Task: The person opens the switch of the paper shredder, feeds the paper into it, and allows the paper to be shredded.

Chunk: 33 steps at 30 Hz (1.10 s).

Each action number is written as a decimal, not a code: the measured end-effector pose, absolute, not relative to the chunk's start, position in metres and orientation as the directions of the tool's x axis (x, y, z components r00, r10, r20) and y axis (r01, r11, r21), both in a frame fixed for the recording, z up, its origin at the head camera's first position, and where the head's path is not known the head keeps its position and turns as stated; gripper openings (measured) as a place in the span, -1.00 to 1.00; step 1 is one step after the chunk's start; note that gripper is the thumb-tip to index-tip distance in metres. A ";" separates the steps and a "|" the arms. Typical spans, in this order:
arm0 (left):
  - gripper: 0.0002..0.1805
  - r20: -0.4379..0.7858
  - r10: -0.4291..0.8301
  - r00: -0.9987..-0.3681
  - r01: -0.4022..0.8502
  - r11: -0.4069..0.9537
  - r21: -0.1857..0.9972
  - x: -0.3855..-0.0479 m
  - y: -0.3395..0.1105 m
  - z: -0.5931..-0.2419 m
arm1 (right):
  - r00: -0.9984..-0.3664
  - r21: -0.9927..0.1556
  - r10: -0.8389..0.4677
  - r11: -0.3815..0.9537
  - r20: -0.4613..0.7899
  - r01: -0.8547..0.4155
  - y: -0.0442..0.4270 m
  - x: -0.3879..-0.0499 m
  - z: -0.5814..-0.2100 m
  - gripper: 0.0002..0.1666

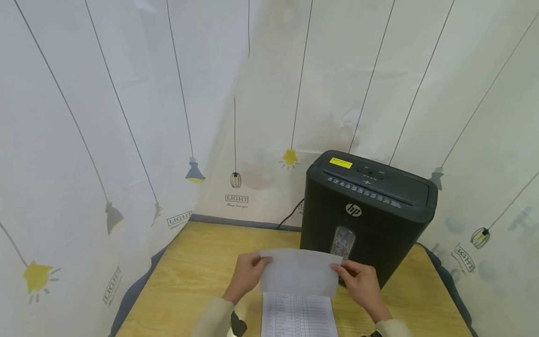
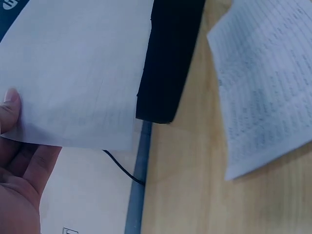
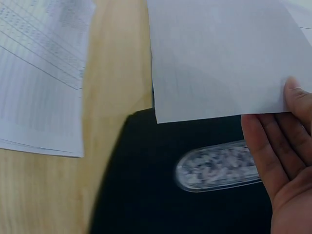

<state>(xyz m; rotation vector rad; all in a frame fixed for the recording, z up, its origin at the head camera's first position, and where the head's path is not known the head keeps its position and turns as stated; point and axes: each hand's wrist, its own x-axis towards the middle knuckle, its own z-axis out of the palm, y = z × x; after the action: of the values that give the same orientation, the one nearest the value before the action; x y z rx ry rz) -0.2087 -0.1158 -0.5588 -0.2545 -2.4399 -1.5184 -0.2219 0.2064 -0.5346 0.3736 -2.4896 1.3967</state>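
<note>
Both hands hold up one sheet of paper [image 1: 300, 271], its blank side facing the head camera. My left hand [image 1: 248, 271] pinches its left edge between thumb and fingers; the left wrist view shows the thumb [image 2: 9, 109] on the sheet's face. At the opposite edge my right hand [image 1: 361, 283] pinches the paper, with fingers behind it in the right wrist view. Below the sheet, a stack of printed pages [image 1: 298, 316] covered in table rows lies on the table. Just behind the sheet stands a black HP paper shredder [image 1: 366, 220].
The shredder's feed slot is in its top [image 1: 370, 185], and a small window [image 1: 343, 242] shows shredded bits. A black cord [image 1: 290, 214] runs behind it. The wooden table [image 1: 202, 271] meets a wall covering [image 1: 139, 93] printed with lamps at the back and sides.
</note>
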 end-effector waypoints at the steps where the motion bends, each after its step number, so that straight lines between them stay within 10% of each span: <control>1: -0.78 0.304 0.009 -0.953 0.278 0.431 0.858 -0.211 -0.115 -0.554 | -0.929 -0.785 -0.092 0.511 0.357 -0.352 0.207 -0.223 -0.531 -0.96; 33: -0.86 0.441 0.081 -0.894 0.436 0.386 0.813 -0.266 -0.087 -0.449 | -0.809 -0.646 -0.027 0.588 0.587 -0.487 0.234 -0.235 -0.434 -0.89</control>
<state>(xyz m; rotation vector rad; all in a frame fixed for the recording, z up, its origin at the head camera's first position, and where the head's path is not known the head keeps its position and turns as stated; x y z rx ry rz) -0.2656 -0.0867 -0.4490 -0.4510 -2.3203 -1.5111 -0.2347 0.2338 -0.4342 0.4080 -2.2900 1.1538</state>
